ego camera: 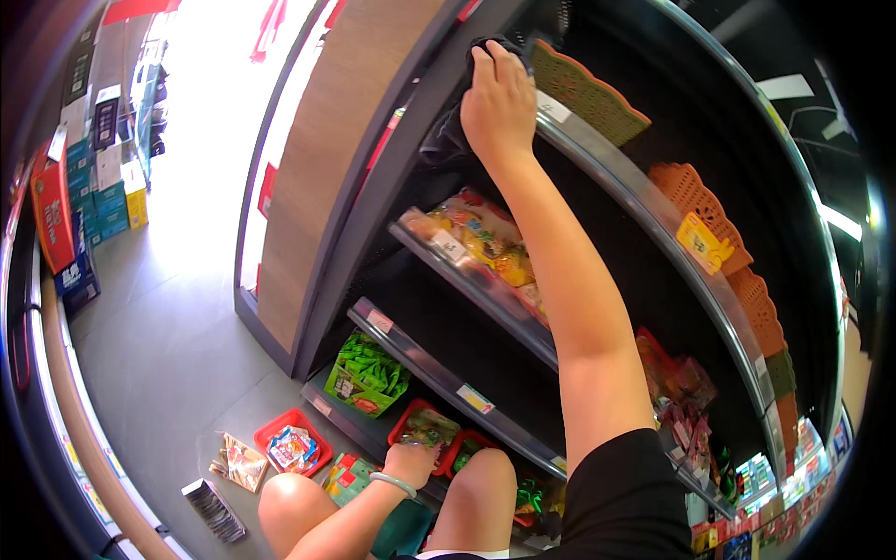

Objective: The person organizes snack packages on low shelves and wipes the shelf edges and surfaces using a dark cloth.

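Observation:
My right hand [498, 105] reaches up to the left end of an upper shelf, its fingers pressed on a dark cloth [448, 133] against the shelf's upright. Low down, my left hand [413, 463], with a pale bangle at the wrist, is at a red plastic basket [397, 428] of small packets; its fingertips are partly hidden, so its grip is unclear. Beside it stands a green display box [360, 395] of green sachets. Below the right hand, a middle shelf holds bagged snacks [490, 241] behind a clear front strip with a price tag.
On the floor lie a red basket [325, 455] of packets, an opened carton [241, 465] and a narrow box [213, 509]. Perforated green [584, 94] and orange [689, 192] mats line the upper shelf. Stacked boxes [108, 203] stand far left. My knees are close to the bottom shelf.

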Demonstrator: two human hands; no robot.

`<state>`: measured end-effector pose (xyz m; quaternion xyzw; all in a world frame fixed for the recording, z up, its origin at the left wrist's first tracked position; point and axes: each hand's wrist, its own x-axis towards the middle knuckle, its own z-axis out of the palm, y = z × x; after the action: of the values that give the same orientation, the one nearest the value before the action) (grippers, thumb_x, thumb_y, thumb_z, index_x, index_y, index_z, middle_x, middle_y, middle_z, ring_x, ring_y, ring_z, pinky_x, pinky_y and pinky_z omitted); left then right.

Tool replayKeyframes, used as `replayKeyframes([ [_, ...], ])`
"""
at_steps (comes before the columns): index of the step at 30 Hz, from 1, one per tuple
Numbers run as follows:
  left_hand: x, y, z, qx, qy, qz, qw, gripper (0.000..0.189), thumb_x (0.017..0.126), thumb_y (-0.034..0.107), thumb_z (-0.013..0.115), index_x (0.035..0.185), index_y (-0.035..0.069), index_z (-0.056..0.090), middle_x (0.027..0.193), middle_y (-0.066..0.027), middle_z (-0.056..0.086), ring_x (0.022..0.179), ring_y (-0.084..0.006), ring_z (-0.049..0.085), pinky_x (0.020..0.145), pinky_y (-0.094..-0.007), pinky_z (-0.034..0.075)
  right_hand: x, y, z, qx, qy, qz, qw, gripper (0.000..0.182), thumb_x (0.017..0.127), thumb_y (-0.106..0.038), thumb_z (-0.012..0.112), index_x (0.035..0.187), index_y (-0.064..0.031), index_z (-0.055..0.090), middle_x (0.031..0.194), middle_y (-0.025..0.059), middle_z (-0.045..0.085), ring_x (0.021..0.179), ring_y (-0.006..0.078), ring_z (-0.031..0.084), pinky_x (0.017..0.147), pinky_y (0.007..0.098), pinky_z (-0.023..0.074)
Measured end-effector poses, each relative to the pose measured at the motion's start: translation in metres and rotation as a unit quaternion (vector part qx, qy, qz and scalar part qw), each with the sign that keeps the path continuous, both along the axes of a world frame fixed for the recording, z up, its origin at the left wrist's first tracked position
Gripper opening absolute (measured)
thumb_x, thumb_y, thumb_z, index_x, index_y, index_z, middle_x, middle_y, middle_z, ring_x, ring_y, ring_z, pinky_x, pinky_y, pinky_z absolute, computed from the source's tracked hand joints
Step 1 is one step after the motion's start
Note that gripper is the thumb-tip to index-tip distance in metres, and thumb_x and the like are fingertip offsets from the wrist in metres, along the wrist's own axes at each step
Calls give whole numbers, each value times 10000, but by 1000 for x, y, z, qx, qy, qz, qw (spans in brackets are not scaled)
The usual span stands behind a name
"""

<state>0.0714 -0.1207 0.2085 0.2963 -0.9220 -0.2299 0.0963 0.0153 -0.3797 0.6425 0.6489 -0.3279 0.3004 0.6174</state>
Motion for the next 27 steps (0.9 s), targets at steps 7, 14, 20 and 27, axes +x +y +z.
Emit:
replayKeyframes([
  [7,-19,-7,-12,-47,-24,-17,998,281,944,231,498,1145,129,665,976,-122,713,836,-295,714,646,-436,555,-39,-16,-2,32,39,-167,985,376,861,-174,561,1194,1,577,1211,161,580,1079,297,568,884,419,502],
  [14,-36,-3,-10,-26,-18,-58,998,290,939,292,521,1055,74,674,961,-138,714,849,-323,710,657,-471,550,-89,46,-10,-39,99,-169,980,351,821,-172,591,1137,-19,597,1133,148,614,1009,284,589,827,377,502],
  [20,-44,-4,-26,-29,-37,-64,997,300,920,338,573,994,63,667,908,-158,710,867,-343,694,719,-479,550,-133,124,-10,-40,111,-209,971,352,815,-165,598,1134,-17,583,1142,142,594,1009,273,580,798,363,492],
  [27,-56,0,-38,-51,-75,-94,991,318,926,366,565,997,79,683,937,-147,716,908,-326,696,742,-469,551,-199,220,-16,-57,107,-281,952,388,822,-172,605,1194,-66,577,1191,90,562,1075,254,564,856,368,499],
])
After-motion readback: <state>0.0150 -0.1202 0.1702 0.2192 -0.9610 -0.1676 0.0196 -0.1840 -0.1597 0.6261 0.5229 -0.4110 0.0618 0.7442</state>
